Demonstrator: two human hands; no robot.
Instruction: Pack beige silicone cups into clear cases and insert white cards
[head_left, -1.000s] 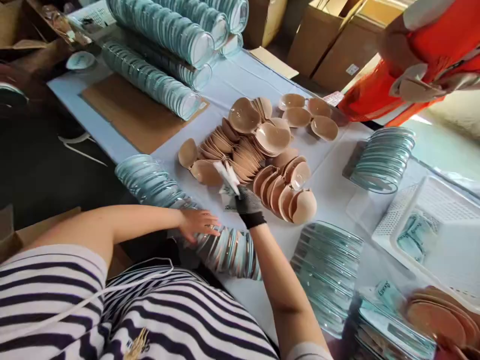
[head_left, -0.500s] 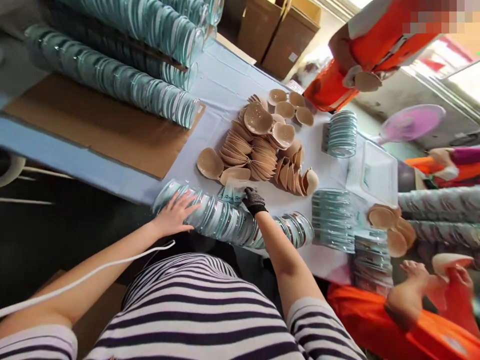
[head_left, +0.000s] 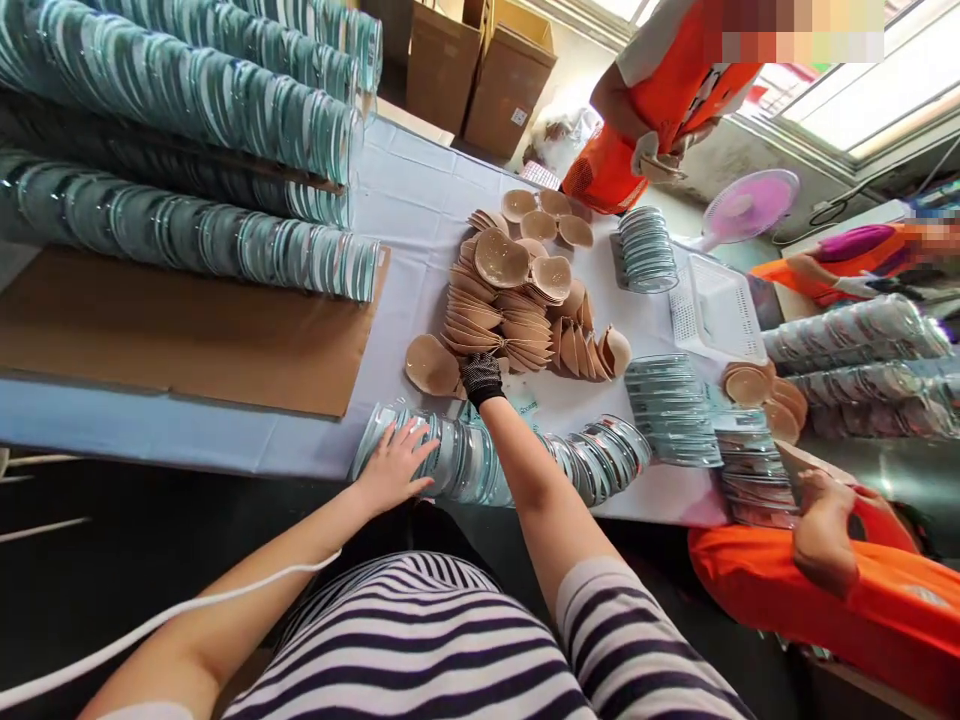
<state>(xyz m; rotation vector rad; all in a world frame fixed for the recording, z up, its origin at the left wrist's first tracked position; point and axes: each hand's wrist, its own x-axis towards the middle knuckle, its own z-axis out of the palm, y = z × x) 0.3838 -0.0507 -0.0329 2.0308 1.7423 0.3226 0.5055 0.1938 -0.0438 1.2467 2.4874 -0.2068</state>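
Note:
My bare left hand (head_left: 396, 462) lies with spread fingers on the left end of a curved row of clear plastic cases (head_left: 457, 460) along the near table edge. My right hand (head_left: 482, 378), in a dark dotted glove, reaches to the near side of a heap of beige moulded bra cups (head_left: 502, 312). Its fingertips are hidden against the cups, so its grip is unclear. Just left of the glove is a loose bra cup (head_left: 433, 365). A clear film with teal lettering (head_left: 529, 406) lies on the table, partly behind my right forearm.
Long rows of clear cases (head_left: 300, 245) lie at the left by a cardboard sheet (head_left: 187, 345). More stacked cases (head_left: 671, 410) and a white basket (head_left: 716, 310) stand to the right. People in orange vests (head_left: 825, 600) work nearby, and a pink fan (head_left: 752, 205) stands beyond the table.
My right hand has moved from the clear film with teal lettering to the bra cups, leaving the film on the table. My left hand stays on the cases. The view has shifted.

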